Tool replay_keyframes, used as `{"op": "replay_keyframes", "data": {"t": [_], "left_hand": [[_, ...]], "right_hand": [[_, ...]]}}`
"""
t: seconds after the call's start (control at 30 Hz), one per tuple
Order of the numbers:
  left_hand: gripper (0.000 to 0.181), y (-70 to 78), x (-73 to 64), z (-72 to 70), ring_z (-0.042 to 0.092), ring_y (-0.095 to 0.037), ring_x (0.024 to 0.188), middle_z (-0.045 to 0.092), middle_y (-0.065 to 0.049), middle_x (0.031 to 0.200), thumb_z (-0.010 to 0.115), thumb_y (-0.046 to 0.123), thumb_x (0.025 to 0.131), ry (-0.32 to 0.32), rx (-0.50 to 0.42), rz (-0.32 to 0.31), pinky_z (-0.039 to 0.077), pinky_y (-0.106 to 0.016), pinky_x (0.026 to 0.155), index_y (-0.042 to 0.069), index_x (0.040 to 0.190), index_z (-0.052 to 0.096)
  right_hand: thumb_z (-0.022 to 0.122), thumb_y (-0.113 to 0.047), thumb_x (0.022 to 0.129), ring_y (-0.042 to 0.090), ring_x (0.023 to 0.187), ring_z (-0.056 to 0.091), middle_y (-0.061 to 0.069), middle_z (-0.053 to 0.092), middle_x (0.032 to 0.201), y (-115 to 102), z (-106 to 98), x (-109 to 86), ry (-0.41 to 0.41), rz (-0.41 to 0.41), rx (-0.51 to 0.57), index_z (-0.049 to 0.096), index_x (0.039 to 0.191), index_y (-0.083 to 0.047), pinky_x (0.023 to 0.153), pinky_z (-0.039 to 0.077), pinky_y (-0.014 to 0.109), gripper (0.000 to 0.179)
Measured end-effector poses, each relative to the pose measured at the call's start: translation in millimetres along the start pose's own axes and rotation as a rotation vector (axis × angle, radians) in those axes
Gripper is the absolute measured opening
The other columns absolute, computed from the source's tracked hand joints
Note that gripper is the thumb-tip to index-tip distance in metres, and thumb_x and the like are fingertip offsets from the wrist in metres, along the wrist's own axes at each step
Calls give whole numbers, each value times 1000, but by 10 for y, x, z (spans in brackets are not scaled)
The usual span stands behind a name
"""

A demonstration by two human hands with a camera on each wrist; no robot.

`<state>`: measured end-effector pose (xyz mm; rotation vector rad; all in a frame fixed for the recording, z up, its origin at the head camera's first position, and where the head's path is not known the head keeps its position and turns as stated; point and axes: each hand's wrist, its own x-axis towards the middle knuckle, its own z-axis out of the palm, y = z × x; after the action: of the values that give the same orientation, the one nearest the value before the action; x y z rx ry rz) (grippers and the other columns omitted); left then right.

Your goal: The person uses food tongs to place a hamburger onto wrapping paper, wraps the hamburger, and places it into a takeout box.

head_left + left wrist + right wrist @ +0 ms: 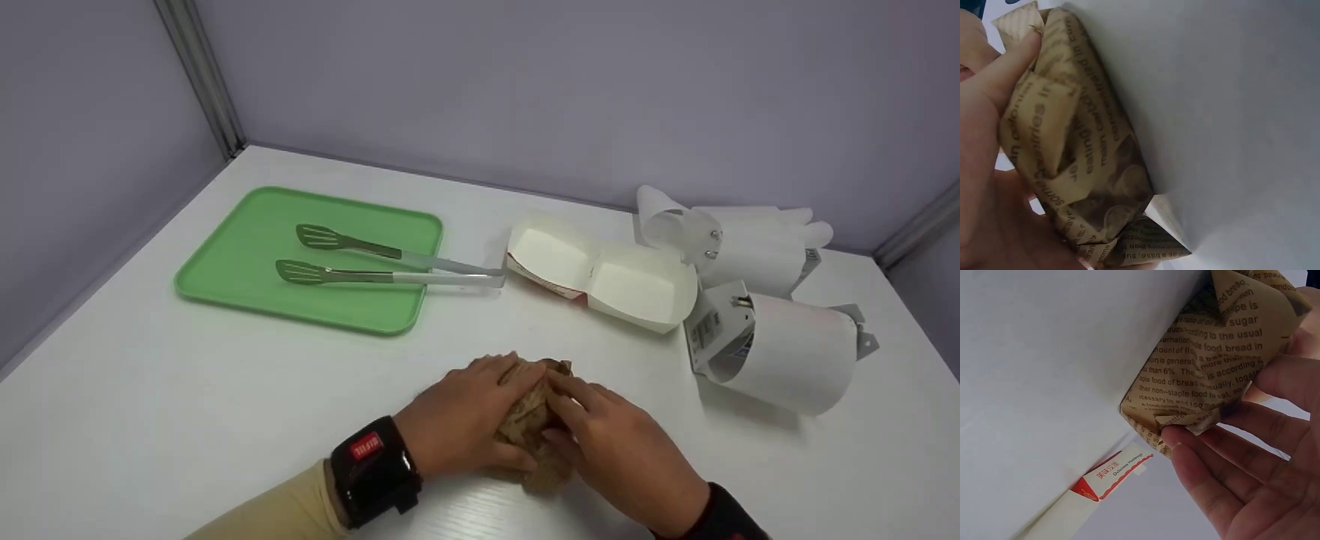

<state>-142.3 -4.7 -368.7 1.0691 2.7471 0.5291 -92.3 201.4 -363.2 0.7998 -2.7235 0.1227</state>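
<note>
A bundle wrapped in brown printed paper [527, 421] lies on the white table between both hands. My left hand [459, 420] grips its left side, with the thumb on the near part and the fingers over the far part. On the right side, my right hand [628, 448] holds the wrapping with bent fingers and thumb. Folded flaps and lines of dark lettering show on the paper bundle [1086, 129] in the left wrist view. In the right wrist view, right fingertips [1176, 439] touch a loose paper edge low on the bundle. What the paper covers is hidden.
A green tray [225, 262] is at the back left, with metal tongs [397, 277] lying across it and past its right edge. An unfolded white burger box [634, 292] is behind the hands. Two white curled-sheet devices [799, 349] stand at the right.
</note>
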Motion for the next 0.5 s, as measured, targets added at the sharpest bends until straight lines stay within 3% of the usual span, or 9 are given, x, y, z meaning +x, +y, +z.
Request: {"op": "replay_keyframes", "data": {"t": [0.27,0.5], "left_hand": [[86,-82,2,-127,56,-20,127,54,-3,145,80,55,80,11,-39,80,56,-38,98,28,152,43],[72,-67,-13,-124,61,-17,115,62,0,133,77,59,79,144,156,173,60,-36,82,26,140,59]], "right_hand": [[77,-19,90,23,113,70,9,63,139,70,54,-1,0,-3,52,67,130,-6,89,60,34,43],[77,-17,90,23,114,69,6,61,143,142,80,8,20,-7,97,66,132,-7,88,60,34,44]]}}
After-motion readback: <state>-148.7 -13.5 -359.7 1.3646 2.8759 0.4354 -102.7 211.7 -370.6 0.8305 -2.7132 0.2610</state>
